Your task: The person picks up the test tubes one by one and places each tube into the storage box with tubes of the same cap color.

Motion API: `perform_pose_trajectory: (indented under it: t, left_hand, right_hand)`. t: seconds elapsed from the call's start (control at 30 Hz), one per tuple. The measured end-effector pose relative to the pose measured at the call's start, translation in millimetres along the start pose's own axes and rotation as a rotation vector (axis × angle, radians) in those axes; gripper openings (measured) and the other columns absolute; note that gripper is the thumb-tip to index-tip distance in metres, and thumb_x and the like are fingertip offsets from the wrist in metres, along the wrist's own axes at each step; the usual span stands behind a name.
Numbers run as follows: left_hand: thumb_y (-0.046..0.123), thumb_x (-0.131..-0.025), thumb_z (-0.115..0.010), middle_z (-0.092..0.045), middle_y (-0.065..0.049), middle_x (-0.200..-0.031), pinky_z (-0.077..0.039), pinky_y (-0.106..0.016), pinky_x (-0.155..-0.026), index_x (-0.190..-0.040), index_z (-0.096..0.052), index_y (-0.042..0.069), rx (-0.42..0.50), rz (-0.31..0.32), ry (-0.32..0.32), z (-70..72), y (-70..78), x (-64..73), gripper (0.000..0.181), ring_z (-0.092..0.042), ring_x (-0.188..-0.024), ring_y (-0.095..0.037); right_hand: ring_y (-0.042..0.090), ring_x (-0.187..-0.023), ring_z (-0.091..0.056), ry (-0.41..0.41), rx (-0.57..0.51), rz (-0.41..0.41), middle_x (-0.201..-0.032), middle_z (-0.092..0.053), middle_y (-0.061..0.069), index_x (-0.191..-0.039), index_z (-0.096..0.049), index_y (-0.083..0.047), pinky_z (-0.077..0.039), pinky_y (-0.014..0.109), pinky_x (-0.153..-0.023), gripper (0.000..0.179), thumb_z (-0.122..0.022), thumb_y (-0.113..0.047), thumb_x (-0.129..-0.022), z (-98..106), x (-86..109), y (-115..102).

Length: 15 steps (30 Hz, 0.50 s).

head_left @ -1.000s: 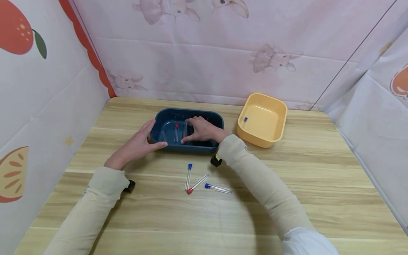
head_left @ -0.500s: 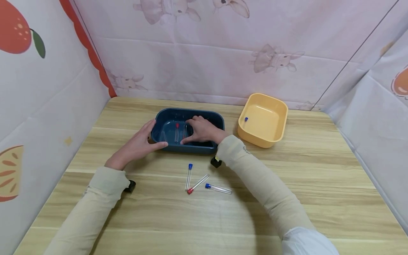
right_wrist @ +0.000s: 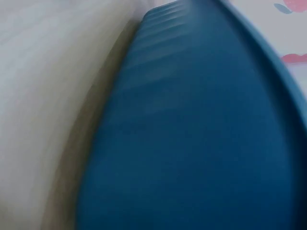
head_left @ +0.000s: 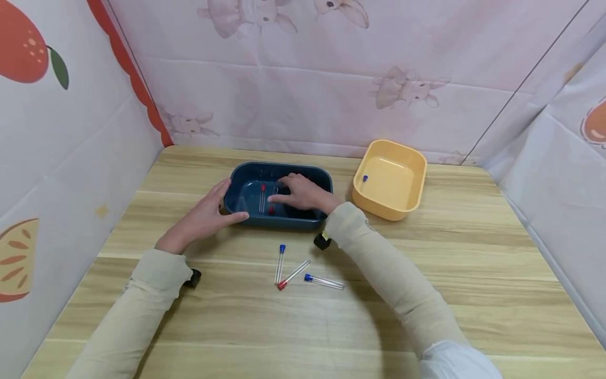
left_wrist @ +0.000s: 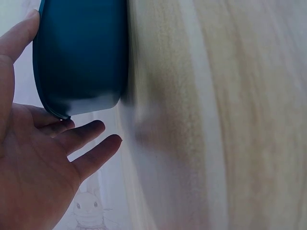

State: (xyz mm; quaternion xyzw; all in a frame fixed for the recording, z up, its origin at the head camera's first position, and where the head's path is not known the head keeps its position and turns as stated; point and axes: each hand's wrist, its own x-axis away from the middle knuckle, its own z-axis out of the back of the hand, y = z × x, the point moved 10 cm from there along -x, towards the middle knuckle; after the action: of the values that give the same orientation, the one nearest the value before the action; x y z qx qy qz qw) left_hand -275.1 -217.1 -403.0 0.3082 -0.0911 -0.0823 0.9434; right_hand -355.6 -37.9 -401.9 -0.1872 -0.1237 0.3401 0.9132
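A dark blue tub (head_left: 284,223) stands at the back of the table. My left hand (head_left: 201,216) touches its left end, thumb along the front rim and the other fingers spread at the corner, as the left wrist view shows. Inside the tub reaches my right hand (head_left: 300,193), thumb stretched out and apart from the index finger. Its thumb overlaps a test tube with a red cap (head_left: 271,210). Left of that lies another red-capped test tube (head_left: 262,199). A clear tube (head_left: 243,203) rests near the left wall. The right wrist view shows only the tub's outer wall (right_wrist: 192,124).
On the table in front lie two blue-capped test tubes, one upright in view (head_left: 280,263) and one sideways (head_left: 324,281), and a red-capped tube (head_left: 294,275) between them. A yellow tub (head_left: 393,210) holding a small blue cap (head_left: 365,178) stands at the back right.
My right thumb has moved up inside the blue tub, uncovering the red cap of the tube beside it. The left hand has kept its place.
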Motion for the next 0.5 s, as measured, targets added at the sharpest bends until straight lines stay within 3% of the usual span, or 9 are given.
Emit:
perform_pose_trajectory:
  t: [0.23, 0.5]
  left_hand:
    - [0.056, -0.096, -0.067, -0.001, -0.018, -0.172, -0.017, -0.070, -0.118, -0.167, -0.001, 0.009, 0.003, 0.012, -0.006, -1.3, 0.6, 1.1, 0.108, -0.010, -0.155, -0.046]
    - [0.058, -0.095, -0.067, 0.000, -0.018, -0.172, -0.017, -0.071, -0.118, -0.167, 0.000, 0.009, 0.010, 0.032, -0.010, -1.7, -0.2, 0.3, 0.110, -0.010, -0.155, -0.046]
  right_hand:
    - [0.024, -0.129, -0.053, 0.092, -0.051, 0.039, -0.141, -0.057, 0.014, -0.149, -0.052, -0.001, -0.043, 0.040, -0.112, 0.070, -0.057, -0.054, -0.103, 15.3, 12.4, -4.3]
    - [0.027, -0.127, -0.055, 0.137, -0.125, 0.103, -0.140, -0.058, 0.013, -0.149, -0.053, -0.003, -0.046, 0.042, -0.109, 0.064, -0.060, -0.047, -0.104, 33.8, 39.7, -14.9]
